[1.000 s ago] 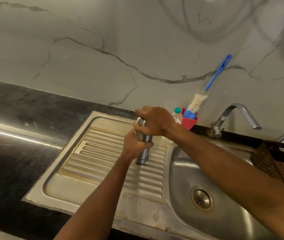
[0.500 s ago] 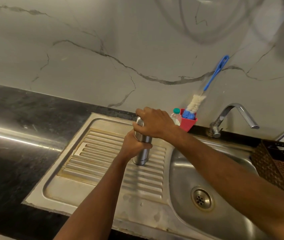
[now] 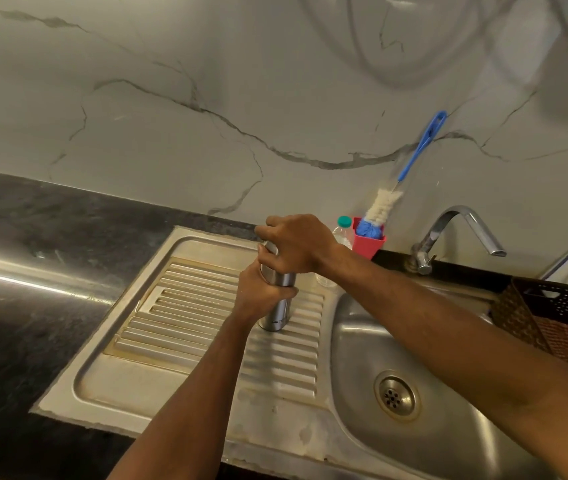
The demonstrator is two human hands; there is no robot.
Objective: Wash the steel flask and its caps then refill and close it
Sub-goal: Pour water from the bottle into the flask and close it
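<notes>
Two bare forearms reaching forward from the bottom edge, converging mid-frame. Left hand (image 3: 261,292) lower, wrist straight, fingers curled tight around the middle of the flask (image 3: 277,306), thumb side up. Right hand (image 3: 298,244) above it, arm stretched in from the lower right with the wrist bent slightly down, palm cupped over the flask's top and fingers wrapped around it, knuckles toward the camera, just touching the left hand below.
</notes>
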